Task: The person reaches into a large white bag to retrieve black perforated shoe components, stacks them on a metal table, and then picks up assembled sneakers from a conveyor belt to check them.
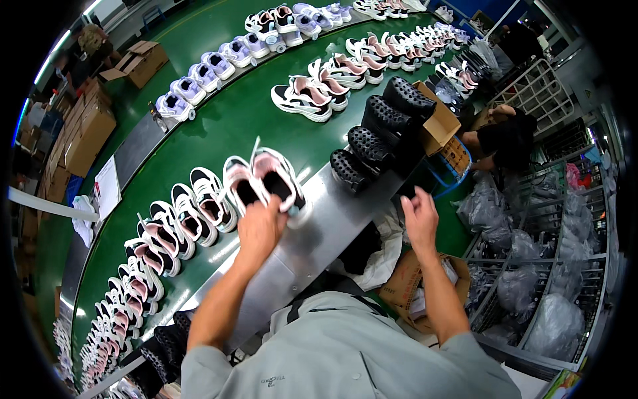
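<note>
My left hand (259, 227) is closed on the heel ends of two white sneakers with black and pink linings, a left one (236, 174) and a right one (287, 166), side by side at the metal edge of the green conveyor (219, 133). Their toes point away from me, and the right one is slightly blurred. To the right, my right hand (421, 216) hangs in the air with its fingers loosely bent and apart, holding nothing. Beyond it stand several black, dimpled shoe-shaped pieces (367, 143) on the metal ledge (306, 226).
Similar sneakers (193, 216) line the conveyor to the left, with more (302, 96) ahead. Lilac sneakers (203, 76) stand on the far track. An open carton (438, 123) sits beyond the black pieces. At right are a wire rack (531, 266) with plastic-wrapped items and a crouching person (502, 136).
</note>
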Motion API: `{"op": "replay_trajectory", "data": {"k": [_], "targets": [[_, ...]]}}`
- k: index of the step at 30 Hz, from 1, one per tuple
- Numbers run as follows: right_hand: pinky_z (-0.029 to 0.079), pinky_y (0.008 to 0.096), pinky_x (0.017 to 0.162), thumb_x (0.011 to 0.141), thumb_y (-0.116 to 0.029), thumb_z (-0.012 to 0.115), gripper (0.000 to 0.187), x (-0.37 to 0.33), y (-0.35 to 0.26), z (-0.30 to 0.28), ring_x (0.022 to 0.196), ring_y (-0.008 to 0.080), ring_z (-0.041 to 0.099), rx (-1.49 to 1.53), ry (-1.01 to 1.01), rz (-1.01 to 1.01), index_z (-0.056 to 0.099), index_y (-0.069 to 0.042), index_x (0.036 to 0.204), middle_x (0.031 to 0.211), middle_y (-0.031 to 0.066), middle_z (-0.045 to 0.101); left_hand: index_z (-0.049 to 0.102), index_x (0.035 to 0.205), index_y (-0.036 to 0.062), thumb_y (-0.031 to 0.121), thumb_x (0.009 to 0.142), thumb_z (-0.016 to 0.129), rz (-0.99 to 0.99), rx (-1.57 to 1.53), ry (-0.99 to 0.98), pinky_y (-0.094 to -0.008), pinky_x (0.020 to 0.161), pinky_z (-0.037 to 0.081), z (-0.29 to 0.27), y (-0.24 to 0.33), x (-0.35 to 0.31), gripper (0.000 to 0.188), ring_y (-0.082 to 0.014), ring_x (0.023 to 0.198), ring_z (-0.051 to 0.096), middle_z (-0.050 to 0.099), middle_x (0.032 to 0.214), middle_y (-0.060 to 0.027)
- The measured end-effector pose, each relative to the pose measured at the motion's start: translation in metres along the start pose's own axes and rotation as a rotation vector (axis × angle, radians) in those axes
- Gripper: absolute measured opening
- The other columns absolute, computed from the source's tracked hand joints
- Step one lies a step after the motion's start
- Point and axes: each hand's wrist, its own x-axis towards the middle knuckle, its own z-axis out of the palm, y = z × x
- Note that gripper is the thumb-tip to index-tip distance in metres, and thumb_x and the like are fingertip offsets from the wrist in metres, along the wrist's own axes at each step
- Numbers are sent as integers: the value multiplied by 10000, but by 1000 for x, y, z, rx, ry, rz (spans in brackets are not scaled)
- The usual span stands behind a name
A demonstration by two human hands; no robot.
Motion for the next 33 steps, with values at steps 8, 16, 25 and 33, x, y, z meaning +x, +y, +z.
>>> {"op": "replay_trajectory", "data": {"k": [8, 16, 25, 33], "targets": [[518, 431, 719, 838, -438, 737, 538, 93, -32, 50, 906, 322, 585, -495, -41, -499, 607, -48, 1184, 957, 124, 561, 626, 1165, 112, 240, 795, 735, -179, 51, -127, -475, 623, 490, 66, 31, -145, 406, -334, 838, 602, 596, 853, -151], [523, 391, 667, 780, -392, 770, 461, 57, -101, -22, 853, 281, 583, -229, -381, -831, 622, -105, 1108, 898, 80, 545, 556, 1343, 65, 370, 724, 825, 71, -51, 155, -495, 1026, 403, -69, 79, -71, 740, -434, 1272, 464, 481, 1391, -228], [540, 407, 702, 906, -380, 670, 403, -41, -115, -20, 845, 319, 658, -246, -1050, -953, 603, -1, 1026, 871, 137, 622, 622, 1226, 40, 374, 778, 806, 299, -526, -653, -476, 807, 507, -42, 63, -52, 589, -435, 921, 649, 691, 965, -232], [515, 520, 664, 907, -318, 651, 354, -59, -94, 19, 717, 456, 640, -88, -1047, -511, 616, 32, 858, 730, 244, 640, 540, 1279, 32, 322, 711, 845, -236, -45, -17, -489, 911, 425, 0, 12, -55, 707, -382, 1041, 566, 641, 1078, -182]]}}
